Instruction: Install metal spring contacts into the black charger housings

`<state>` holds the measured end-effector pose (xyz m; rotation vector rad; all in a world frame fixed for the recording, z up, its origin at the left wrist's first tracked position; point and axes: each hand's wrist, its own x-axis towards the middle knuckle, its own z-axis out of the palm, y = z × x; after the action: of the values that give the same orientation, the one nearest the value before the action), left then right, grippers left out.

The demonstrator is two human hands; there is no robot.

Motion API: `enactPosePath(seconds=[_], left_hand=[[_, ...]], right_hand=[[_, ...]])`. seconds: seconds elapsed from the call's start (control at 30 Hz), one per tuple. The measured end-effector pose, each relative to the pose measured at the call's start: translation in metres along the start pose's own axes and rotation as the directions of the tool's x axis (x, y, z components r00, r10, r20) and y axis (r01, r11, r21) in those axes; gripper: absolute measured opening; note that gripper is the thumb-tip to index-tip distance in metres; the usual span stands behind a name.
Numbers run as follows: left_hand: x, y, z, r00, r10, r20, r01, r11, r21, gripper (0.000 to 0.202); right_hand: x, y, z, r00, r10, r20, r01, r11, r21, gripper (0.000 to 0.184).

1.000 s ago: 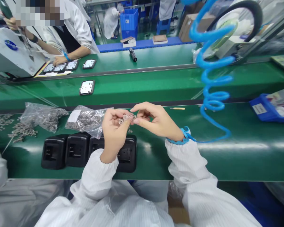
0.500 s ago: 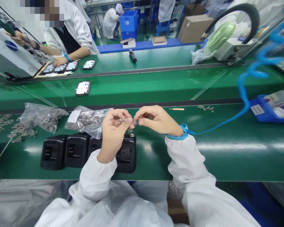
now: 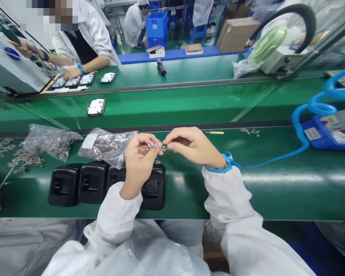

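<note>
My left hand (image 3: 139, 161) is closed around a tangled cluster of small shiny metal spring-like parts (image 3: 151, 147). A few of them stick out below the fingers. My right hand (image 3: 194, 146) pinches thumb to forefinger at the cluster's right edge, on a tiny metal part mostly covered by the fingertips. Under and left of my hands stands a row of several black charger-like cradles (image 3: 63, 184), two partly behind my left hand. A clear bag of metal parts (image 3: 106, 148) lies just left of that hand. A blue wrist strap (image 3: 227, 161) circles my right wrist.
Another bag of parts (image 3: 53, 143) and a loose pile (image 3: 25, 159) lie left. Several loose parts (image 3: 249, 132) and a thin yellowish tool (image 3: 216, 132) lie behind my right hand. A blue bin (image 3: 319, 134) stands right, beside a coiled cord (image 3: 300, 130). A co-worker (image 3: 89, 42) works opposite.
The white-faced device on the middle strip has shifted slightly left. My right wrist has moved a little right, and the blue cord has swung. Both hands stay together at the cluster.
</note>
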<state>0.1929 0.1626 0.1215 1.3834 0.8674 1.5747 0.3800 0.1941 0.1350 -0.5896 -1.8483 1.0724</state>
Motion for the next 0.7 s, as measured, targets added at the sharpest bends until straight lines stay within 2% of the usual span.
enactPosePath(seconds=[0.13,0.33,0.5,0.57,0.63,0.7], left_hand=[[0.000,0.000,0.002,0.993,0.057,-0.100,-0.050,0.996,0.067,0.027],[0.001,-0.003,0.000,0.974,0.057,-0.219,-0.049,0.998,0.043,0.031],[0.002,-0.004,0.001,0.983,0.023,-0.183,-0.030,0.999,-0.036,0.036],[0.002,-0.004,0.002,0.986,-0.023,-0.164,0.013,0.998,-0.063,0.038],[0.002,-0.004,0.003,0.988,-0.057,-0.142,0.046,0.996,-0.079,0.038],[0.001,-0.004,0.002,0.991,-0.063,-0.121,0.051,0.994,-0.100,0.036]], right_hand=[[0.000,-0.008,0.002,0.992,-0.126,0.014,0.126,0.970,-0.210,0.007],[0.000,-0.001,0.012,0.977,-0.204,-0.056,0.165,0.902,-0.399,0.009],[-0.002,0.010,0.021,0.948,-0.293,-0.120,0.130,0.705,-0.697,0.025],[-0.002,0.012,0.023,0.942,-0.293,-0.164,0.109,0.729,-0.676,0.025],[0.000,0.011,0.022,0.948,-0.248,-0.198,0.098,0.822,-0.561,0.021],[0.001,0.009,0.019,0.972,-0.141,-0.186,0.063,0.926,-0.371,0.015]])
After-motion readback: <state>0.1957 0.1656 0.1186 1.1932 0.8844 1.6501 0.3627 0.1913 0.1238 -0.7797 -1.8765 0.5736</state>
